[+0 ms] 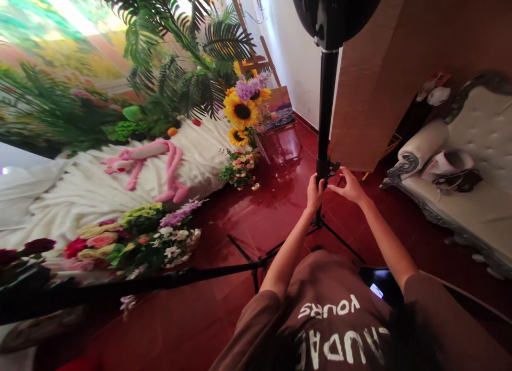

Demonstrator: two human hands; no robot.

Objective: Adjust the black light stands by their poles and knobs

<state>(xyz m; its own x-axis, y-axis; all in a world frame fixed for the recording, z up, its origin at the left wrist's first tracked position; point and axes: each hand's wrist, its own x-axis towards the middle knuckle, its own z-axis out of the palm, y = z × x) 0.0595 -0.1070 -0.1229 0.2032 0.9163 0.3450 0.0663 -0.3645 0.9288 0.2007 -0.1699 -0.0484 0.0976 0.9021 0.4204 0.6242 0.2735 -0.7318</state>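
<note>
Stand pole [326, 104]: black, smooth, metal-like, with a faint sheen; its clamp collar [323, 166] appears to be matt plastic. Floor [264, 205]: glossy red tile, mirror-like in patches. Blanket [208, 152]: soft white pile cloth, deeply folded. Toy [154, 148]: pink plush, matt. Sunflowers [243, 112]: matt, fabric-like petals. Easel [260, 63]: wood. Sofa [480, 115]: pale, buttoned upholstery, smooth and leather-like; sofa frame [426, 204], carved in relief with a silvery metallic finish. Shirt [328, 280]: matt brown cloth bearing pale lettering.
</note>
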